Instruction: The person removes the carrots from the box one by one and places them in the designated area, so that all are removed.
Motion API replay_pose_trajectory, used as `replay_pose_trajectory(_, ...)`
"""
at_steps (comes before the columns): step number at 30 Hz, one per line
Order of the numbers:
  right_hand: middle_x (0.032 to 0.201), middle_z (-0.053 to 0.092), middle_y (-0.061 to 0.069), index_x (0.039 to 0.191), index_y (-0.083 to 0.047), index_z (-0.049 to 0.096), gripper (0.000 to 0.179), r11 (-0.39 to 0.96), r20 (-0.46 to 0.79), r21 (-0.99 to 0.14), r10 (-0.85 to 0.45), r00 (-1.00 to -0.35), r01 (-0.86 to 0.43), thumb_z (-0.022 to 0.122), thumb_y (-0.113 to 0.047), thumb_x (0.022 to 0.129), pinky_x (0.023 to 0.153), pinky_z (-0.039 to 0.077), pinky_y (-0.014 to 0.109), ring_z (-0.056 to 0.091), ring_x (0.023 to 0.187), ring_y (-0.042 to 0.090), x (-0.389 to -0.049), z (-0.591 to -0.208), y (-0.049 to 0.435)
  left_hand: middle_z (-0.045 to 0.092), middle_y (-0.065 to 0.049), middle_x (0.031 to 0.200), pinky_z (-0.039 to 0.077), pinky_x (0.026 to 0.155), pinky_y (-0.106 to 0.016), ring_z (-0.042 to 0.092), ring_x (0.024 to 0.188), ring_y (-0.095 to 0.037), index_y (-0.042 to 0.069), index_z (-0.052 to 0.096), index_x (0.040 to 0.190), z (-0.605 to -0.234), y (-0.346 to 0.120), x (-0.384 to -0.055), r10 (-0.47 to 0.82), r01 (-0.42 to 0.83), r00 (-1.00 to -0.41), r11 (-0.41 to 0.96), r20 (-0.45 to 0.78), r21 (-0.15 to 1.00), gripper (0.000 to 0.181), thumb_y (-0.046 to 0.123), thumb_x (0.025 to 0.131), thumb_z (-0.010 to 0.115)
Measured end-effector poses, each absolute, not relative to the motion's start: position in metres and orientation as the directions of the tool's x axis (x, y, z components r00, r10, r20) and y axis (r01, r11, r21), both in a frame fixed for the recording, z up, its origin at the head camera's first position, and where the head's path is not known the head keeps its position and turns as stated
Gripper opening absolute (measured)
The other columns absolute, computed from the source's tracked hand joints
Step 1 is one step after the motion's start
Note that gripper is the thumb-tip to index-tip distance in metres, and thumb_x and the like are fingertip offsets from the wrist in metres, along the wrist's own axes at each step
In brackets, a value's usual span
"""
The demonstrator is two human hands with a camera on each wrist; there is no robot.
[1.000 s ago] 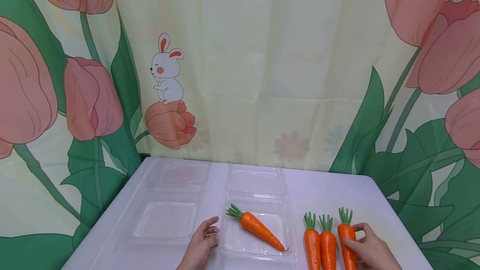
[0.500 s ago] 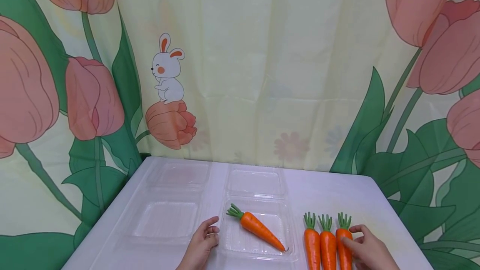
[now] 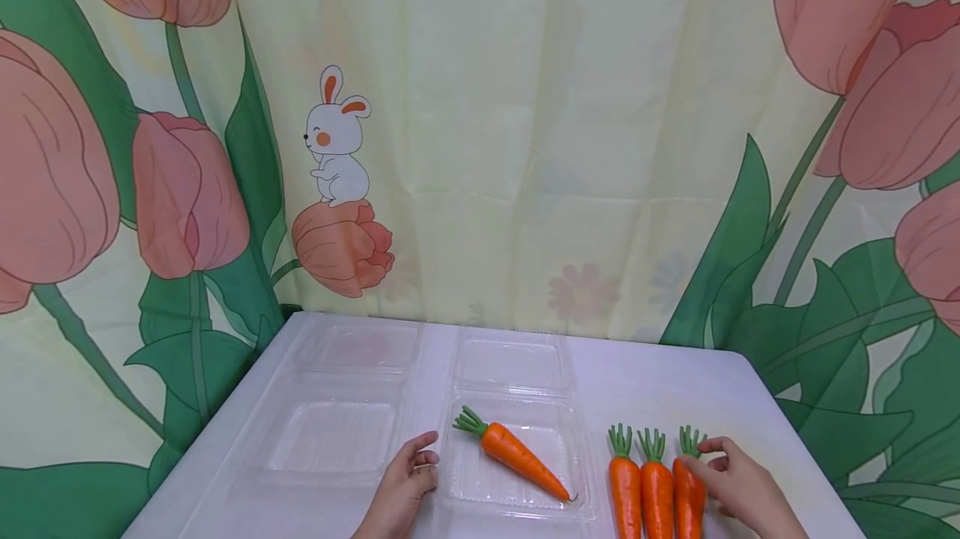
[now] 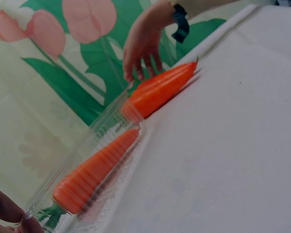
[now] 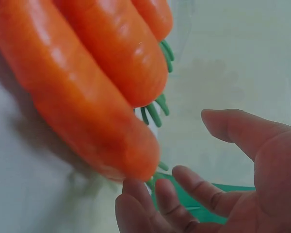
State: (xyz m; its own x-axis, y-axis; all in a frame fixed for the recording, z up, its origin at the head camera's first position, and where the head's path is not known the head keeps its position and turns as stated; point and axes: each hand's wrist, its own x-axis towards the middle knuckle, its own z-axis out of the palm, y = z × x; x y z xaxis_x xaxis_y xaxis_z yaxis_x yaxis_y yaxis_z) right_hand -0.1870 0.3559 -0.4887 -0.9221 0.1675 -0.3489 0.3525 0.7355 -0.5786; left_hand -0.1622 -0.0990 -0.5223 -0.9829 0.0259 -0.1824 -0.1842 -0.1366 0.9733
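A clear plastic clamshell container (image 3: 517,514) lies with its lid folded back, and an orange carrot (image 3: 521,460) with a green top rests diagonally inside. My left hand (image 3: 405,485) is at its left edge; in the left wrist view the fingers (image 4: 4,206) pinch the rim. Three more carrots lie side by side to the right, among them a left one (image 3: 625,493), a middle one (image 3: 657,497) and a right one (image 3: 689,497). Beside the right carrot's top is my right hand (image 3: 738,481), fingers spread and holding nothing in the right wrist view.
Another clear container (image 3: 330,439) with its lid back sits on the left of the white table (image 3: 637,372). Behind the table hangs a curtain (image 3: 480,147) printed with tulips and a rabbit.
The right carrot has been brought left and down against the middle one and let go. My right hand has moved slightly off it. The left hand stays where it was.
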Motion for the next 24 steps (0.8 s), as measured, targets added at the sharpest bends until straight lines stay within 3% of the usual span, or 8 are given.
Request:
replay_pose_trajectory(5, 0.103, 0.062, 0.025, 0.129, 0.012, 0.047, 0.083, 0.749, -0.305, -0.581, 0.163, -0.938, 0.319, 0.07, -0.058, 0.09, 0.072, 0.06, 0.037, 0.06, 0.082, 0.023, -0.193, -0.48, 0.349, 0.048, -0.006, 0.106, 0.045, 0.074, -0.022, 0.046, 0.09, -0.015, -0.017, 0.03, 0.148, -0.522, -0.099, -0.163, 0.022, -0.191, -0.982, -0.137, -0.19, 0.972, 0.061, -0.012, 0.091, 0.051)
replay_pose_trajectory(13, 0.104, 0.063, 0.023, 0.13, 0.008, 0.051, 0.07, 0.751, -0.247, -0.601, 0.15, -0.957, 0.273, 0.073, -0.047, 0.092, 0.075, 0.061, 0.036, 0.059, 0.082, 0.023, -0.204, -0.46, 0.318, 0.048, -0.007, 0.106, 0.045, 0.074, -0.021, 0.046, 0.09, -0.015, -0.017, 0.029, 0.148, -0.523, -0.098, -0.162, 0.022, -0.188, -0.982, -0.149, -0.187, 0.971, 0.062, -0.013, 0.09, 0.051)
replay_pose_trajectory(18, 0.109, 0.064, 0.023, 0.13, 0.004, 0.053, 0.07, 0.768, -0.221, -0.596, 0.123, -0.968, 0.234, 0.073, -0.051, 0.091, 0.075, 0.061, 0.038, 0.06, 0.085, 0.025, -0.208, -0.451, 0.296, 0.048, -0.007, 0.107, 0.045, 0.074, -0.022, 0.046, 0.09, -0.015, -0.017, 0.029, 0.148, -0.523, -0.098, -0.163, 0.022, -0.187, -0.982, -0.141, -0.185, 0.972, 0.061, -0.012, 0.091, 0.051)
replay_pose_trajectory(24, 0.104, 0.066, 0.016, 0.128, 0.001, 0.057, 0.064, 0.792, -0.182, -0.583, 0.09, -0.979, 0.181, 0.074, -0.048, 0.091, 0.07, 0.058, 0.037, 0.059, 0.082, 0.022, -0.214, -0.445, 0.268, 0.048, -0.008, 0.107, 0.045, 0.074, -0.021, 0.046, 0.089, -0.015, -0.017, 0.03, 0.148, -0.522, -0.098, -0.162, 0.018, -0.181, -0.983, -0.135, -0.18, 0.974, 0.061, -0.012, 0.091, 0.051)
